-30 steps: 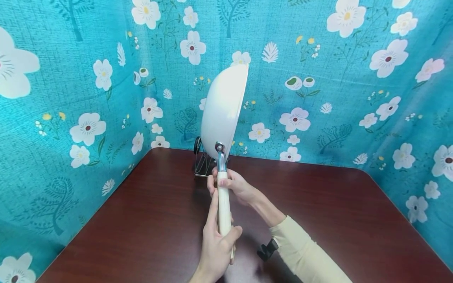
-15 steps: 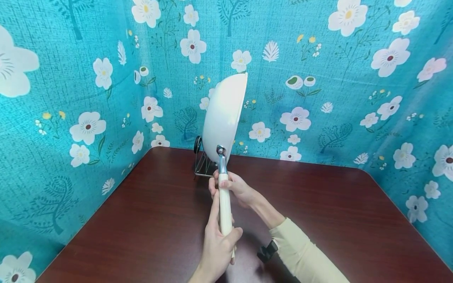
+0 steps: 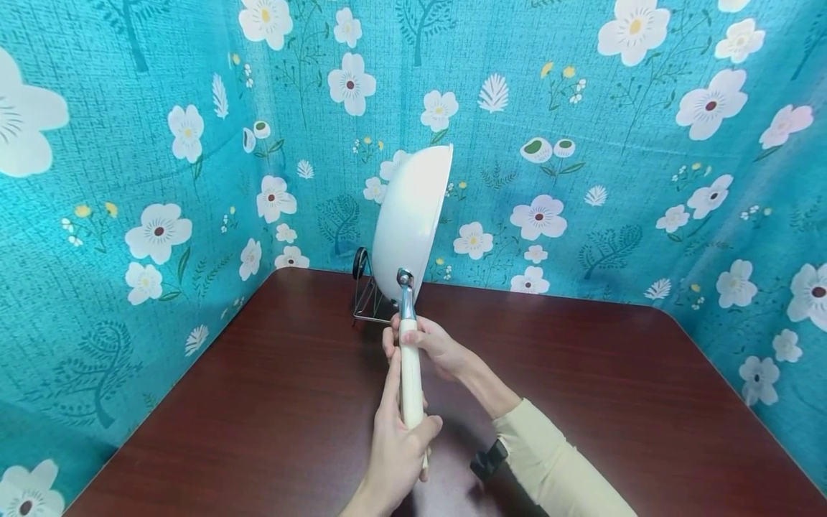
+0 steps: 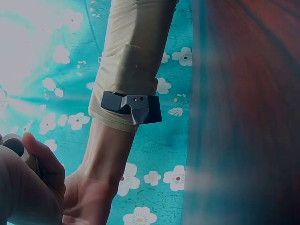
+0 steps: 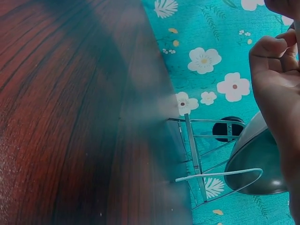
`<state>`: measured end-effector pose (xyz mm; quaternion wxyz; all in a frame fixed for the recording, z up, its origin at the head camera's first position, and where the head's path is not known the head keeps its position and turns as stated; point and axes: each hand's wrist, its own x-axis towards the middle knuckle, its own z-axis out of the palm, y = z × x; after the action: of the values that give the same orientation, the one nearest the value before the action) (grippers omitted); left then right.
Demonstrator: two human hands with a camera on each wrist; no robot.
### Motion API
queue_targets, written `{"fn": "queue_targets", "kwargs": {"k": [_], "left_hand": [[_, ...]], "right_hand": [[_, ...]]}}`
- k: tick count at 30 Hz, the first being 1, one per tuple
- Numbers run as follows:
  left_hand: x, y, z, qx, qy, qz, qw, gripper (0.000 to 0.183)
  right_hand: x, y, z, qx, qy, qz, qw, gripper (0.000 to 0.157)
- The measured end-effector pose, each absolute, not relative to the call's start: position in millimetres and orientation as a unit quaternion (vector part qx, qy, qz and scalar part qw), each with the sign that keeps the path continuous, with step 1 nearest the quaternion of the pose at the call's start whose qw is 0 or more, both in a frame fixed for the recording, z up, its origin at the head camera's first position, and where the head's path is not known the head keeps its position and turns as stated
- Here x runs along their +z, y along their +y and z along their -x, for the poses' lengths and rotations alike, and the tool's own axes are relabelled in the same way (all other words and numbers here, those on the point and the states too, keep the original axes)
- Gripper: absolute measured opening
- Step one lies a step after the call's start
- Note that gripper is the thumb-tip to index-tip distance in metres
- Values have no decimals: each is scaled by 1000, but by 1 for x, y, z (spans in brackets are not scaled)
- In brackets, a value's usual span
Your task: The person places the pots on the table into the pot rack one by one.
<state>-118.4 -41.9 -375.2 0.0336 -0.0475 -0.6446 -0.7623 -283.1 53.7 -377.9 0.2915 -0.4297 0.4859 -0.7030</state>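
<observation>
A deep white frying pan (image 3: 410,215) stands on edge in the head view, its bowl up and its rim facing right. Its cream handle (image 3: 411,388) points down toward me. My left hand (image 3: 395,452) grips the lower handle, thumb across it. Higher up, just below the metal joint, my right hand (image 3: 439,348) holds the handle with its thumb in front. Behind the bowl is a wire rack (image 3: 371,301), partly hidden. The right wrist view shows the dark inside of the pan (image 5: 258,168) overlapping the rack's wires.
The dark red-brown table (image 3: 271,416) spreads around the hands. A black round part (image 3: 359,263) sits at the rack's left end. Blue flowered cloth (image 3: 581,143) hangs behind and at both sides. A black wrist device (image 3: 489,459) is on the right sleeve.
The pan's bowl has sunk lower in the head view, its top tipping away toward the rack, and has shifted slightly right. Both hands keep their grip on the handle.
</observation>
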Motion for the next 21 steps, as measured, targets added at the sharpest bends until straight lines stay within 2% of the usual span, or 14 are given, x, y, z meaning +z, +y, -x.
{"fn": "queue_targets", "kwargs": {"k": [5, 15, 16, 17, 21], "left_hand": [[-376, -42, 120, -767, -639, 48, 29, 105], [-379, -42, 122, -789, -613, 41, 7, 107], [-379, -42, 123, -790, -612, 38, 5, 107], [-380, -42, 124, -791, -610, 36, 3, 107], [-381, -43, 127, -790, -613, 26, -4, 108]], "right_hand": [[-394, 53, 298, -697, 487, 445, 281, 25], [-401, 59, 297, -693, 515, 399, 308, 21], [-412, 59, 307, -691, 513, 407, 305, 21], [-403, 58, 299, -692, 516, 404, 303, 21], [-406, 59, 300, -687, 551, 376, 288, 22]]}}
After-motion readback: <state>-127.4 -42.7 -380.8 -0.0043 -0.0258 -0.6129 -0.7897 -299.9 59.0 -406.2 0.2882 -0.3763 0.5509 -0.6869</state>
